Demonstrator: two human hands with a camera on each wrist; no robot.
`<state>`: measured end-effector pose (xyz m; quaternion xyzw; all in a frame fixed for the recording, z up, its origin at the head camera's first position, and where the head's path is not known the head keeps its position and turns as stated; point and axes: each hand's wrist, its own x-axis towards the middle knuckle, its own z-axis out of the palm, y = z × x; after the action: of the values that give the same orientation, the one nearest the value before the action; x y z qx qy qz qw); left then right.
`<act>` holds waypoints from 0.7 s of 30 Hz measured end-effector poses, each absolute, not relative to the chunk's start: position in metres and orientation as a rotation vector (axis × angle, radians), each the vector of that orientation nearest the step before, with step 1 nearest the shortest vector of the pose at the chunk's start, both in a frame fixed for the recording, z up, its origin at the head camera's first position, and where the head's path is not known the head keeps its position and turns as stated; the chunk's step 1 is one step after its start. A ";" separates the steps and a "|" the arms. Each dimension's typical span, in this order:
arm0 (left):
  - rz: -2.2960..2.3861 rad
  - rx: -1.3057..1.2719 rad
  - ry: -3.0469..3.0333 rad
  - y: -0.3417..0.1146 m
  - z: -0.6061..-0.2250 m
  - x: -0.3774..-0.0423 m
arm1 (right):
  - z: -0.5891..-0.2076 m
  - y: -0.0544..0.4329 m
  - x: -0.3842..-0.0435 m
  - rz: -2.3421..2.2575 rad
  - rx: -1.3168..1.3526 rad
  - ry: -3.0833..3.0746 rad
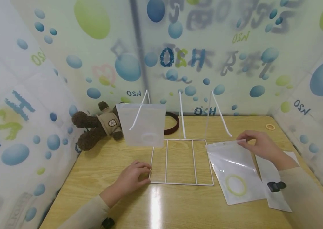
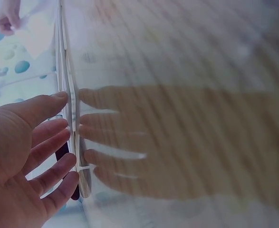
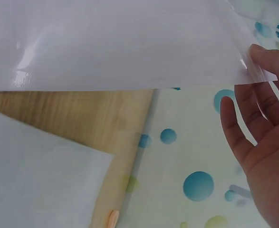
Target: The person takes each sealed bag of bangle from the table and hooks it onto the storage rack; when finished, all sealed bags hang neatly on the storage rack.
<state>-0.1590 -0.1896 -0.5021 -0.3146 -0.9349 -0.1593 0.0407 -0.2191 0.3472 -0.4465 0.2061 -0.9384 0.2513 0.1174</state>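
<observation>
My right hand (image 1: 259, 146) pinches the top corner of a clear plastic bag (image 1: 230, 162) between thumb and fingers. Inside the bag shows a pale yellow ring (image 1: 236, 185). In the right wrist view the bag's glossy film (image 3: 120, 42) stretches from the pinching fingertips. My left hand (image 1: 130, 178) lies at the left side of a white wire rack (image 1: 181, 183), its fingertips and thumb touching the frame. The left wrist view shows those fingers spread. Another plastic bag (image 1: 138, 124) hangs from the rack's left hook, with a faint whitish ring low inside.
Two more hooks, the middle (image 1: 182, 117) and the right (image 1: 221, 113), slope toward me. Beneath my right forearm lies a white sheet (image 1: 277, 190). A small ring (image 1: 270, 127) sits far right. A brown teddy bear (image 1: 88, 122) and a dark brown band (image 1: 175, 122) are behind.
</observation>
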 end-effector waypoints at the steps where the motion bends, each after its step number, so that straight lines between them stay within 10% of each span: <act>1: -0.487 -0.964 -2.863 -0.189 -0.502 -0.159 | -0.444 0.346 -0.217 0.734 0.612 -2.733; 21: -0.493 -0.968 -2.862 -0.188 -0.500 -0.158 | -0.392 0.320 -0.185 0.805 0.914 -2.421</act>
<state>-0.1585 -0.1884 -0.5004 -0.3161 -0.9341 -0.1610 0.0400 -0.1845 0.3195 -0.3925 0.3295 -0.8726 0.2903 0.2140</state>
